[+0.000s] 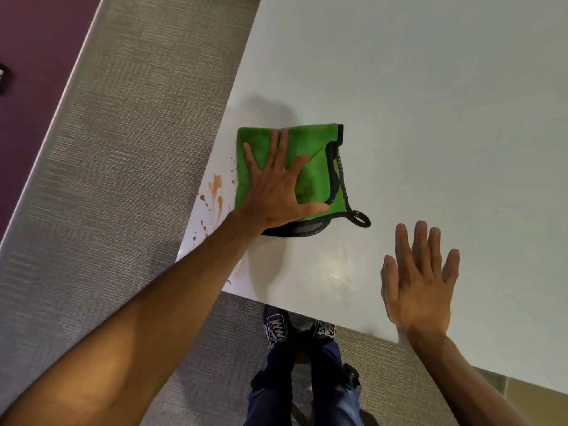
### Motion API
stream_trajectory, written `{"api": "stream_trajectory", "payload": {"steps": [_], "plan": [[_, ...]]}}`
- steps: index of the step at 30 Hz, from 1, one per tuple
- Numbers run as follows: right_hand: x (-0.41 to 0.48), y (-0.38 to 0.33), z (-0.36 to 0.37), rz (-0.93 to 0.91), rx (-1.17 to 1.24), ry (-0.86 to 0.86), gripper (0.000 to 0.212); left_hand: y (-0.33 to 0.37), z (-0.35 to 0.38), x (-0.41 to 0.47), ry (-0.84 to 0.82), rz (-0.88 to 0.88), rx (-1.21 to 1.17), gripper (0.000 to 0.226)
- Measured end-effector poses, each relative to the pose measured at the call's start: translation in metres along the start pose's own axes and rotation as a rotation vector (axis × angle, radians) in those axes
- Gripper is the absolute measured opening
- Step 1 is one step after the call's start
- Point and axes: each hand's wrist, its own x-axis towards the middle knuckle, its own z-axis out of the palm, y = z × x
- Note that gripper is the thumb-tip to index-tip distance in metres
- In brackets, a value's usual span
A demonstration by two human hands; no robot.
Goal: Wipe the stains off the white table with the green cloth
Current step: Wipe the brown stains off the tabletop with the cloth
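One green cloth (310, 167) under flat left hand (276, 195); right hand (419, 287) splayed flat on white worktop (430, 103); several orange stains (215, 195) left of cloth; grey carpet (123, 149) below.

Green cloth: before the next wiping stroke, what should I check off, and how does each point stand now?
1. Left hand pressing flat on the green cloth, fingers straight: ok.
2. Cloth folded and lying on the white table: ok.
3. Orange-brown stains by the table's left edge wiped: not ok, they lie uncovered beside the cloth.
4. Right hand apart from the cloth, out of its way: ok.
5. Table clean under the cloth: cannot tell, hidden.
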Motion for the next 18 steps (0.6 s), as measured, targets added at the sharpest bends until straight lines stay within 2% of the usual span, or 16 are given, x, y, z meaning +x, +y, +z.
{"api": "stream_trajectory", "payload": {"steps": [3,4,9,14,18], "plan": [[-0.001,-0.001,-0.003,0.01,0.01,-0.016,0.062,-0.003,0.0,-0.002,0.003,0.057,0.023,0.051],[-0.001,-0.002,-0.004,0.012,0.012,-0.02,0.062,-0.003,0.0,-0.003,0.003,0.074,0.037,0.043],[-0.001,-0.005,-0.007,0.025,0.029,-0.034,0.062,-0.005,-0.004,-0.025,0.003,0.217,0.007,0.038],[-0.002,-0.003,-0.005,0.013,0.031,-0.021,0.062,-0.004,-0.002,-0.073,0.022,0.325,-0.073,0.047],[-0.002,-0.002,-0.003,0.016,0.027,-0.005,0.061,-0.002,0.009,-0.114,-0.03,0.381,-0.073,0.03]]}}
